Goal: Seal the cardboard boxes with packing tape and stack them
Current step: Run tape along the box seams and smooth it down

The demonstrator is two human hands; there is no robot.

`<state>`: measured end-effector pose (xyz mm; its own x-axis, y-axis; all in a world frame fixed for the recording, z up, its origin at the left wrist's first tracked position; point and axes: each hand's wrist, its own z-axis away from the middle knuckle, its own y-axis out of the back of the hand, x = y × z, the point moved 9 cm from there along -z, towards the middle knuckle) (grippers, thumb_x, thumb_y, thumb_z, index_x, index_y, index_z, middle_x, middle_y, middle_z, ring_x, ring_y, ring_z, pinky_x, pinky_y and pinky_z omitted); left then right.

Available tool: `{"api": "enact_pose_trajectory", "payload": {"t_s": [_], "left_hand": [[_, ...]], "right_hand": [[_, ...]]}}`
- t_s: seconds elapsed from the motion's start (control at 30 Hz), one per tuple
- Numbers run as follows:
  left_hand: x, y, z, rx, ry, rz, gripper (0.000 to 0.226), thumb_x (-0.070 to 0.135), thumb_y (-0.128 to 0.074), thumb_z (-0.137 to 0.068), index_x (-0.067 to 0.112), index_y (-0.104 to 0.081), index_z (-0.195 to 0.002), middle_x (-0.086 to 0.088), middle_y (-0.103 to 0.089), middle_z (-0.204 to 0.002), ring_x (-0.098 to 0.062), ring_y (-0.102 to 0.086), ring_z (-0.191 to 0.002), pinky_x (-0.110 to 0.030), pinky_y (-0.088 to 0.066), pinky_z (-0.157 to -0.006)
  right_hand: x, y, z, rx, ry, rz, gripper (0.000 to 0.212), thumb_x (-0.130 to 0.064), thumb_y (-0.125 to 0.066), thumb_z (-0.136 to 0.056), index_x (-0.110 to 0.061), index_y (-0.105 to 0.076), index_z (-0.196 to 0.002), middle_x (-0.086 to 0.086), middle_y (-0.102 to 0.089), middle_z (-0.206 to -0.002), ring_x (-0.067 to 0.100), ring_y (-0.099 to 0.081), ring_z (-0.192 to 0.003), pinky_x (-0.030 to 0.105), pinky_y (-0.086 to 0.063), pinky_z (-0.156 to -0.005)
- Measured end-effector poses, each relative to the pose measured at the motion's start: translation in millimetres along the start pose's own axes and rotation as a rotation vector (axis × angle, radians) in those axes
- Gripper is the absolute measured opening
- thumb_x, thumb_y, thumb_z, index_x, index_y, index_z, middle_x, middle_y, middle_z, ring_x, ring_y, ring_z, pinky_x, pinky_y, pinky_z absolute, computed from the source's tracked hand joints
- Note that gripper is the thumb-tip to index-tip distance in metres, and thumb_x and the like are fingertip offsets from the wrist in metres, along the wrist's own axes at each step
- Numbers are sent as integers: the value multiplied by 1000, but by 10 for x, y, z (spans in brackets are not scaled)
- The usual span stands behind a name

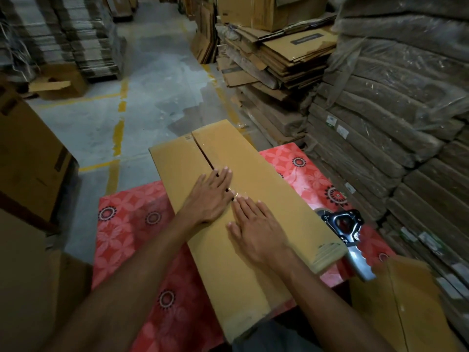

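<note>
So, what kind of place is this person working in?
Probably a warehouse or packing area for cardboard. Stacks of flattened cartons stand beside a concrete floor with yellow lines, and plastic-wrapped bundles are piled at the right.

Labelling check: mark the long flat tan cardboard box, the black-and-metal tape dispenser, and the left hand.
long flat tan cardboard box (274, 179): head view, bare top right of seam.
black-and-metal tape dispenser (349, 229): head view, black frame.
left hand (212, 196): head view, back of hand.
</note>
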<state>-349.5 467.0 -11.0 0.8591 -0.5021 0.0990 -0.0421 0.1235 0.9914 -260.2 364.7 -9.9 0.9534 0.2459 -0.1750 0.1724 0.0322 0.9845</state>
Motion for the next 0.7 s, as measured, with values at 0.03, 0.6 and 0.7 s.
{"api": "enact_pose_trajectory", "payload": {"t_s": [0.03, 0.6, 0.7], "left_hand": [[79, -25, 72, 6, -12, -2, 61, 48, -9, -107, 22, 5, -160, 5, 8, -167, -17, 5, -154, -45, -3, -125], [220, 6, 263, 1, 90, 29, 61, 55, -6, -104, 32, 8, -159, 8, 11, -167, -16, 4, -154, -49, -2, -124], [558, -53, 390, -6, 28, 47, 67, 67, -7, -98, 40, 10, -157, 11, 16, -165, -16, 12, -153, -53, 0, -122]], "right_hand": [[4, -7, 3, -4, 5, 7, 69, -51, -11, -102, -12, -17, -160, 3, -17, -168, 15, -9, -155, 39, -4, -126], [114, 145, 1237, 35, -63, -21, 66, -51, -12, -103, -19, -20, -160, -2, -18, -167, 12, -14, -154, 44, -10, -125], [148, 139, 1202, 35, -60, -30, 66, -51, -12, -103, -19, -21, -160, -2, -20, -167, 12, -14, -154, 44, -11, -125]]}}
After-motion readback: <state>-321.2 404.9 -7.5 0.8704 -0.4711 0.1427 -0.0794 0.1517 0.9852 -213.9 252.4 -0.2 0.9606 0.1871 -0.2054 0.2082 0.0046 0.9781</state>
